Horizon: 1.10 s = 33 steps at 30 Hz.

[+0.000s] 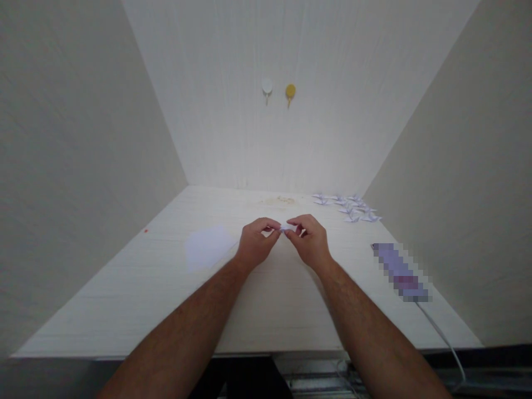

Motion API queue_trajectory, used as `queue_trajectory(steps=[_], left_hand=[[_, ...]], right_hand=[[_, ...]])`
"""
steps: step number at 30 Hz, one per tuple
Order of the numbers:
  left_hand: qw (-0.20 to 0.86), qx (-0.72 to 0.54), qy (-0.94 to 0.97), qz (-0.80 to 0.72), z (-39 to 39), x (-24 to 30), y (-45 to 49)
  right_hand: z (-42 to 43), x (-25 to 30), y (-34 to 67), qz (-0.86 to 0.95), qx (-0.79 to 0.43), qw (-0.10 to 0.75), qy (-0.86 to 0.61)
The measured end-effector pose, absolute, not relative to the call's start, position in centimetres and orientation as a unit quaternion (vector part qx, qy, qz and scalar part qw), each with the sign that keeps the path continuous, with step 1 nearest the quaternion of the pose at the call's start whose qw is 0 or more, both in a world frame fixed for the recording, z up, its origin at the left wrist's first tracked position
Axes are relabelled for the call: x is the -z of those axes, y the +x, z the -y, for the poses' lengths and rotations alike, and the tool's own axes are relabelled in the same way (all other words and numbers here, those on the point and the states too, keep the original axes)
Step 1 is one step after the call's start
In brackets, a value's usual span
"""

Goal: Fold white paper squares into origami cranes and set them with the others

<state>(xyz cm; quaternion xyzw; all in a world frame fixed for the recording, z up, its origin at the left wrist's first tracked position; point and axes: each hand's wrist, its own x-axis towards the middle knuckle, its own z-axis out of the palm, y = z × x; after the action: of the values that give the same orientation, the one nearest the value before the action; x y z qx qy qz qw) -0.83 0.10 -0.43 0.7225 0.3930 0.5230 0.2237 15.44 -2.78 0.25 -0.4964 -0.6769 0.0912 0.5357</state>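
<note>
Pinching paper [287,227] in hands [258,243], pixelated device [399,272] illegible

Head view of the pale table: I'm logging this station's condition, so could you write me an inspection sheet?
Surface: pale wood-grain tabletop; brownish marks near the back.
Work items: small folded whitish paper piece between the hands; flat white paper at left; pointed whitish folded-paper figures clustered back right.
Clutter: tiny orange-red speck at left; pixelated purplish flat object at right, identity unclear.
Grip: left hand and right hand both pinch the paper piece.
Cables: thin whitish cable beside the pixelated object, crossing the front edge.
Surroundings: pale back wall with round white hook and round yellow hook.
</note>
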Motion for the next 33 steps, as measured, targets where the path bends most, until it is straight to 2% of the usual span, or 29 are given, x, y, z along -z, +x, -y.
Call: queue_trajectory(steps=[4,12,19,23,29,33], left_hand=[[0.194,-0.515,0.742,-0.383,-0.17,0.51,-1.0],[0.235,-0.518,0.731,-0.378,0.03,0.34,-0.8],[0.324,-0.528,0.684,-0.385,-0.04,0.29,-0.68],[0.357,-0.527,0.675,-0.373,-0.44,0.6,-0.73],[0.463,-0.511,0.634,-0.351,-0.85,0.78,-0.69],[0.478,-0.508,0.617,-0.364,-0.78,0.48,-0.84]], right_hand=[[2.65,-0.22,15.69,0.704,-0.077,0.512,-0.485],[2.75,-0.19,15.41,0.692,-0.084,0.521,-0.493],[2.79,-0.1,15.4,0.68,-0.104,0.536,-0.49],[2.84,-0.27,15.43,0.678,-0.112,0.523,-0.505],[2.71,-0.28,15.74,0.679,-0.13,0.498,-0.523],[2.68,-0.27,15.83,0.654,-0.168,0.494,-0.547]])
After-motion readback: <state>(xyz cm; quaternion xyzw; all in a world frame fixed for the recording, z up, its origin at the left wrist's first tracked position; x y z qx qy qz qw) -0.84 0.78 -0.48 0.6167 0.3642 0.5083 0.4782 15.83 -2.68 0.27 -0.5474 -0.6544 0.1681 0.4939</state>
